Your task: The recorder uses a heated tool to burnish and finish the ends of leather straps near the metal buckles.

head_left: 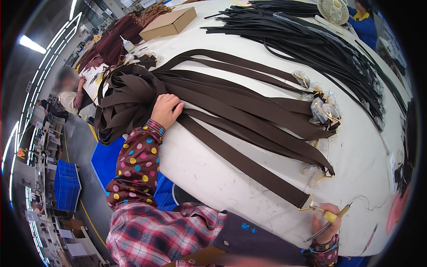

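Observation:
My left hand (167, 110) is closed on the dark brown straps beside their gathered loops (129, 100); its fingertips are partly hidden. A single flat brown strap (244, 162) runs from there toward the lower right and ends in a gold metal buckle (305, 204). At that end my right hand (327, 224) is closed round a thin pen-like tool (316, 234), with its fingers next to the buckle. Whether they also pinch the buckle is unclear. A yellow piece (330, 216) shows at the fingers. Farther up lie more brown straps (240, 98) with plastic-wrapped gold hardware (327, 111).
Across the white table (209, 173), a pile of black straps (307, 44) lies far right near a round fan (333, 11). A cardboard box (168, 23), a white bottle (127, 44) and reddish-brown straps (106, 42) are far left. Blue bins (66, 184) stand below. Another person (71, 93) sits left.

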`<state>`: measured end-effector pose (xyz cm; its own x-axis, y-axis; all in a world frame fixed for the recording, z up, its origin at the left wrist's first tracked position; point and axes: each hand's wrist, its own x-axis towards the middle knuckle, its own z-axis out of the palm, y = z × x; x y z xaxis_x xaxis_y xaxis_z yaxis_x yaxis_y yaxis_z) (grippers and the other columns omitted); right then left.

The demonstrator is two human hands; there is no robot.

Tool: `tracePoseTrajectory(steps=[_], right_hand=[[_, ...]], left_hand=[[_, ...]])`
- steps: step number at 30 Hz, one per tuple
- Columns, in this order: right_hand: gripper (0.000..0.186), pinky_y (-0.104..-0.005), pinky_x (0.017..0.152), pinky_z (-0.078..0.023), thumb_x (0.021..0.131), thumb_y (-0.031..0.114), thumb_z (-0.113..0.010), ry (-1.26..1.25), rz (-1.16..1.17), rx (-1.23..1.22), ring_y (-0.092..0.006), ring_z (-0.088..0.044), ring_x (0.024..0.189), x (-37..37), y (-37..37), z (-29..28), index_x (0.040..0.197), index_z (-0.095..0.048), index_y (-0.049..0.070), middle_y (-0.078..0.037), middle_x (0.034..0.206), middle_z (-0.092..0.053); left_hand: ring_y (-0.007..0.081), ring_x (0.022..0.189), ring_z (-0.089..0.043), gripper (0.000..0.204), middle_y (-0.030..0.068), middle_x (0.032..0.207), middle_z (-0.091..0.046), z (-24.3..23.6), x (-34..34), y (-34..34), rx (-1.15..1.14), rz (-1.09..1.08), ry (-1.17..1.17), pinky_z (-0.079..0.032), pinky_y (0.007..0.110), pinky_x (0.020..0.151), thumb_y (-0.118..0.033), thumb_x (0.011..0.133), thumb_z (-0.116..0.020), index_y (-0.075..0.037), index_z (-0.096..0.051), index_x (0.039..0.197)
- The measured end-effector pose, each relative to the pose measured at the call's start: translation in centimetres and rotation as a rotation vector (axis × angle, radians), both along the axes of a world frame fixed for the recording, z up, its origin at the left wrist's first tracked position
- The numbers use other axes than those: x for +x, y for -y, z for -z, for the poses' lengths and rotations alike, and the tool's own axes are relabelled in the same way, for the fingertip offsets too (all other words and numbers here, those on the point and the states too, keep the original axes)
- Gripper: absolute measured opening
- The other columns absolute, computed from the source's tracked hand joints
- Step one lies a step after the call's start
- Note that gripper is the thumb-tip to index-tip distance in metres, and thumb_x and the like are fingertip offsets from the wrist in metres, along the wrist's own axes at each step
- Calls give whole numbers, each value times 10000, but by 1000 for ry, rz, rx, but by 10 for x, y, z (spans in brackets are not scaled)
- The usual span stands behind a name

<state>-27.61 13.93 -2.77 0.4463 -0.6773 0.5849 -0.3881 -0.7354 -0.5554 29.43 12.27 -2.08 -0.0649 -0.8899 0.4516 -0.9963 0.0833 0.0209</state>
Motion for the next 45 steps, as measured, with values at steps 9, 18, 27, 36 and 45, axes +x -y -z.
tracePoseTrajectory(steps=[9, 18, 27, 36, 45], right_hand=[[406, -363, 636, -498, 649, -34, -736, -74, 13, 97, -300, -617, 769, 6, 4, -6, 936, -467, 68, -153, 922, -619], [342, -344, 728, -480, 707, -51, -691, -121, 124, 88, -309, -611, 844, 23, 34, -25, 977, -517, 66, -120, 967, -640], [330, -339, 759, -484, 711, -35, -717, -180, 155, 118, -280, -612, 870, 24, 36, -29, 949, -514, 70, -93, 972, -639], [341, -367, 639, -450, 731, 68, -727, -155, 234, 63, -293, -551, 735, 27, 51, -14, 997, -514, 87, -88, 812, -581], [321, -357, 787, -449, 723, 24, -720, -211, 241, 144, -286, -568, 878, 16, 52, -10, 994, -560, 87, -65, 969, -635]], left_hand=[[297, 733, -558, 107, 96, 743, -556, -11, -5, -2, 34, -29, -172, -438, 364, 718, -117, 822, -606, -24, -575, 779], [184, 733, -572, 371, 55, 979, -546, -41, -107, 41, 313, 296, -321, -497, 286, 662, -168, 696, -795, -54, -579, 975], [269, 743, -620, 302, 57, 904, -593, -40, -256, 92, -26, 814, -50, -486, 388, 573, -248, 784, -689, -151, -577, 1048], [370, 959, -601, 474, 216, 1020, -637, -35, -264, 183, 642, 418, -306, -469, 399, 864, -427, 948, -447, -11, -595, 1119], [345, 970, -574, 424, 172, 1031, -627, -40, -261, 140, 321, 457, -235, -454, 371, 849, -307, 848, -653, -34, -574, 1164]])
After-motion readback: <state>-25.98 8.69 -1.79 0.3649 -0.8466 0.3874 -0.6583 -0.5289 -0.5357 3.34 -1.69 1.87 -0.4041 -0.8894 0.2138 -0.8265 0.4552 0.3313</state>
